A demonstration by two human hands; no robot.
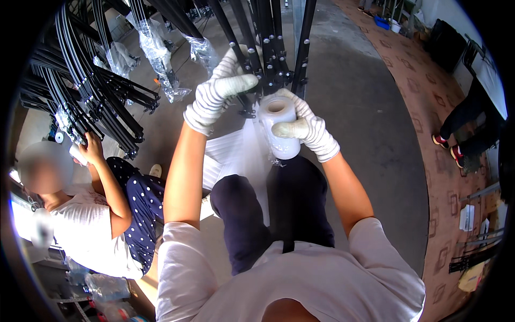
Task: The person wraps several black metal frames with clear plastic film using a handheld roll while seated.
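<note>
My right hand [310, 127], in a white striped glove, is closed around a roll of clear stretch film [284, 146]. The roll stands nearly upright, its hollow core facing up, just in front of the lower ends of a bundle of black metal tubes [274, 59]. Bolts or rivets dot those ends. My left hand [217, 96], gloved alike, grips the bundle's left side; its thumb lies across the front and the fingers are partly hidden behind the tubes. A pale translucent sheet [252, 145] hangs below the bundle, above my knees.
On the left, more black tube bundles [80, 70] stand, some with film-wrapped ends [155, 48]. A seated co-worker [91, 220] works on one there. At the right, another person's legs [466, 118] stand on patterned brown flooring [399, 80]. Plastic bottles [107, 287] lie at lower left.
</note>
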